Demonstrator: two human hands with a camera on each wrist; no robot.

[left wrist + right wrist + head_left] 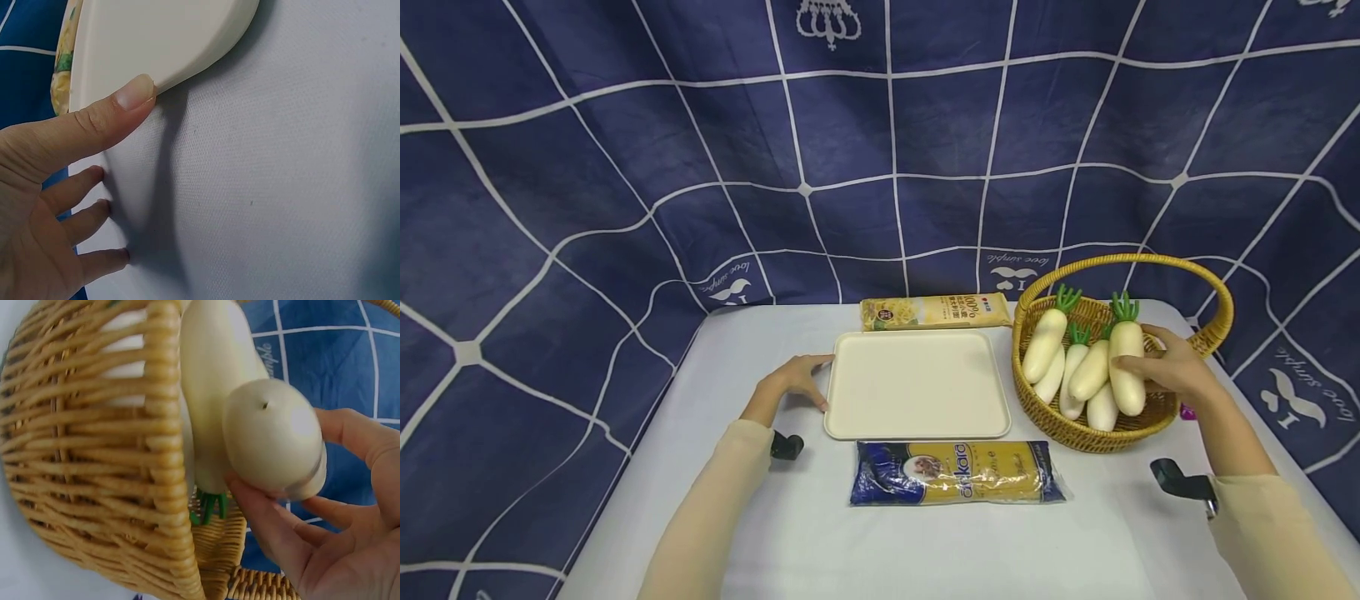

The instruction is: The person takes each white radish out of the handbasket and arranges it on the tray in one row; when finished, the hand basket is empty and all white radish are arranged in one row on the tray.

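My right hand (1176, 365) grips a white radish (1125, 337) with a green leafy top, thumb on one side and fingers on the other. In the right wrist view its rounded white end (272, 434) faces the camera, overlapping another radish (212, 381) behind it. Several more white radishes (1045, 346) lie in the wicker basket (1075, 433) below. On the left, my left hand (793, 379) is at the side of the cream tray (917, 387). Its thumb (119, 103) touches the rim, while the other visible fingers stretch out loosely over the white tablecloth.
A yellow noodle packet (936, 312) lies behind the tray, and a blue and yellow pasta packet (955, 473) lies in front. The basket's arched handle (1138, 260) rises beside the right hand. Dark blue checked cloth (850, 150) hangs behind the table.
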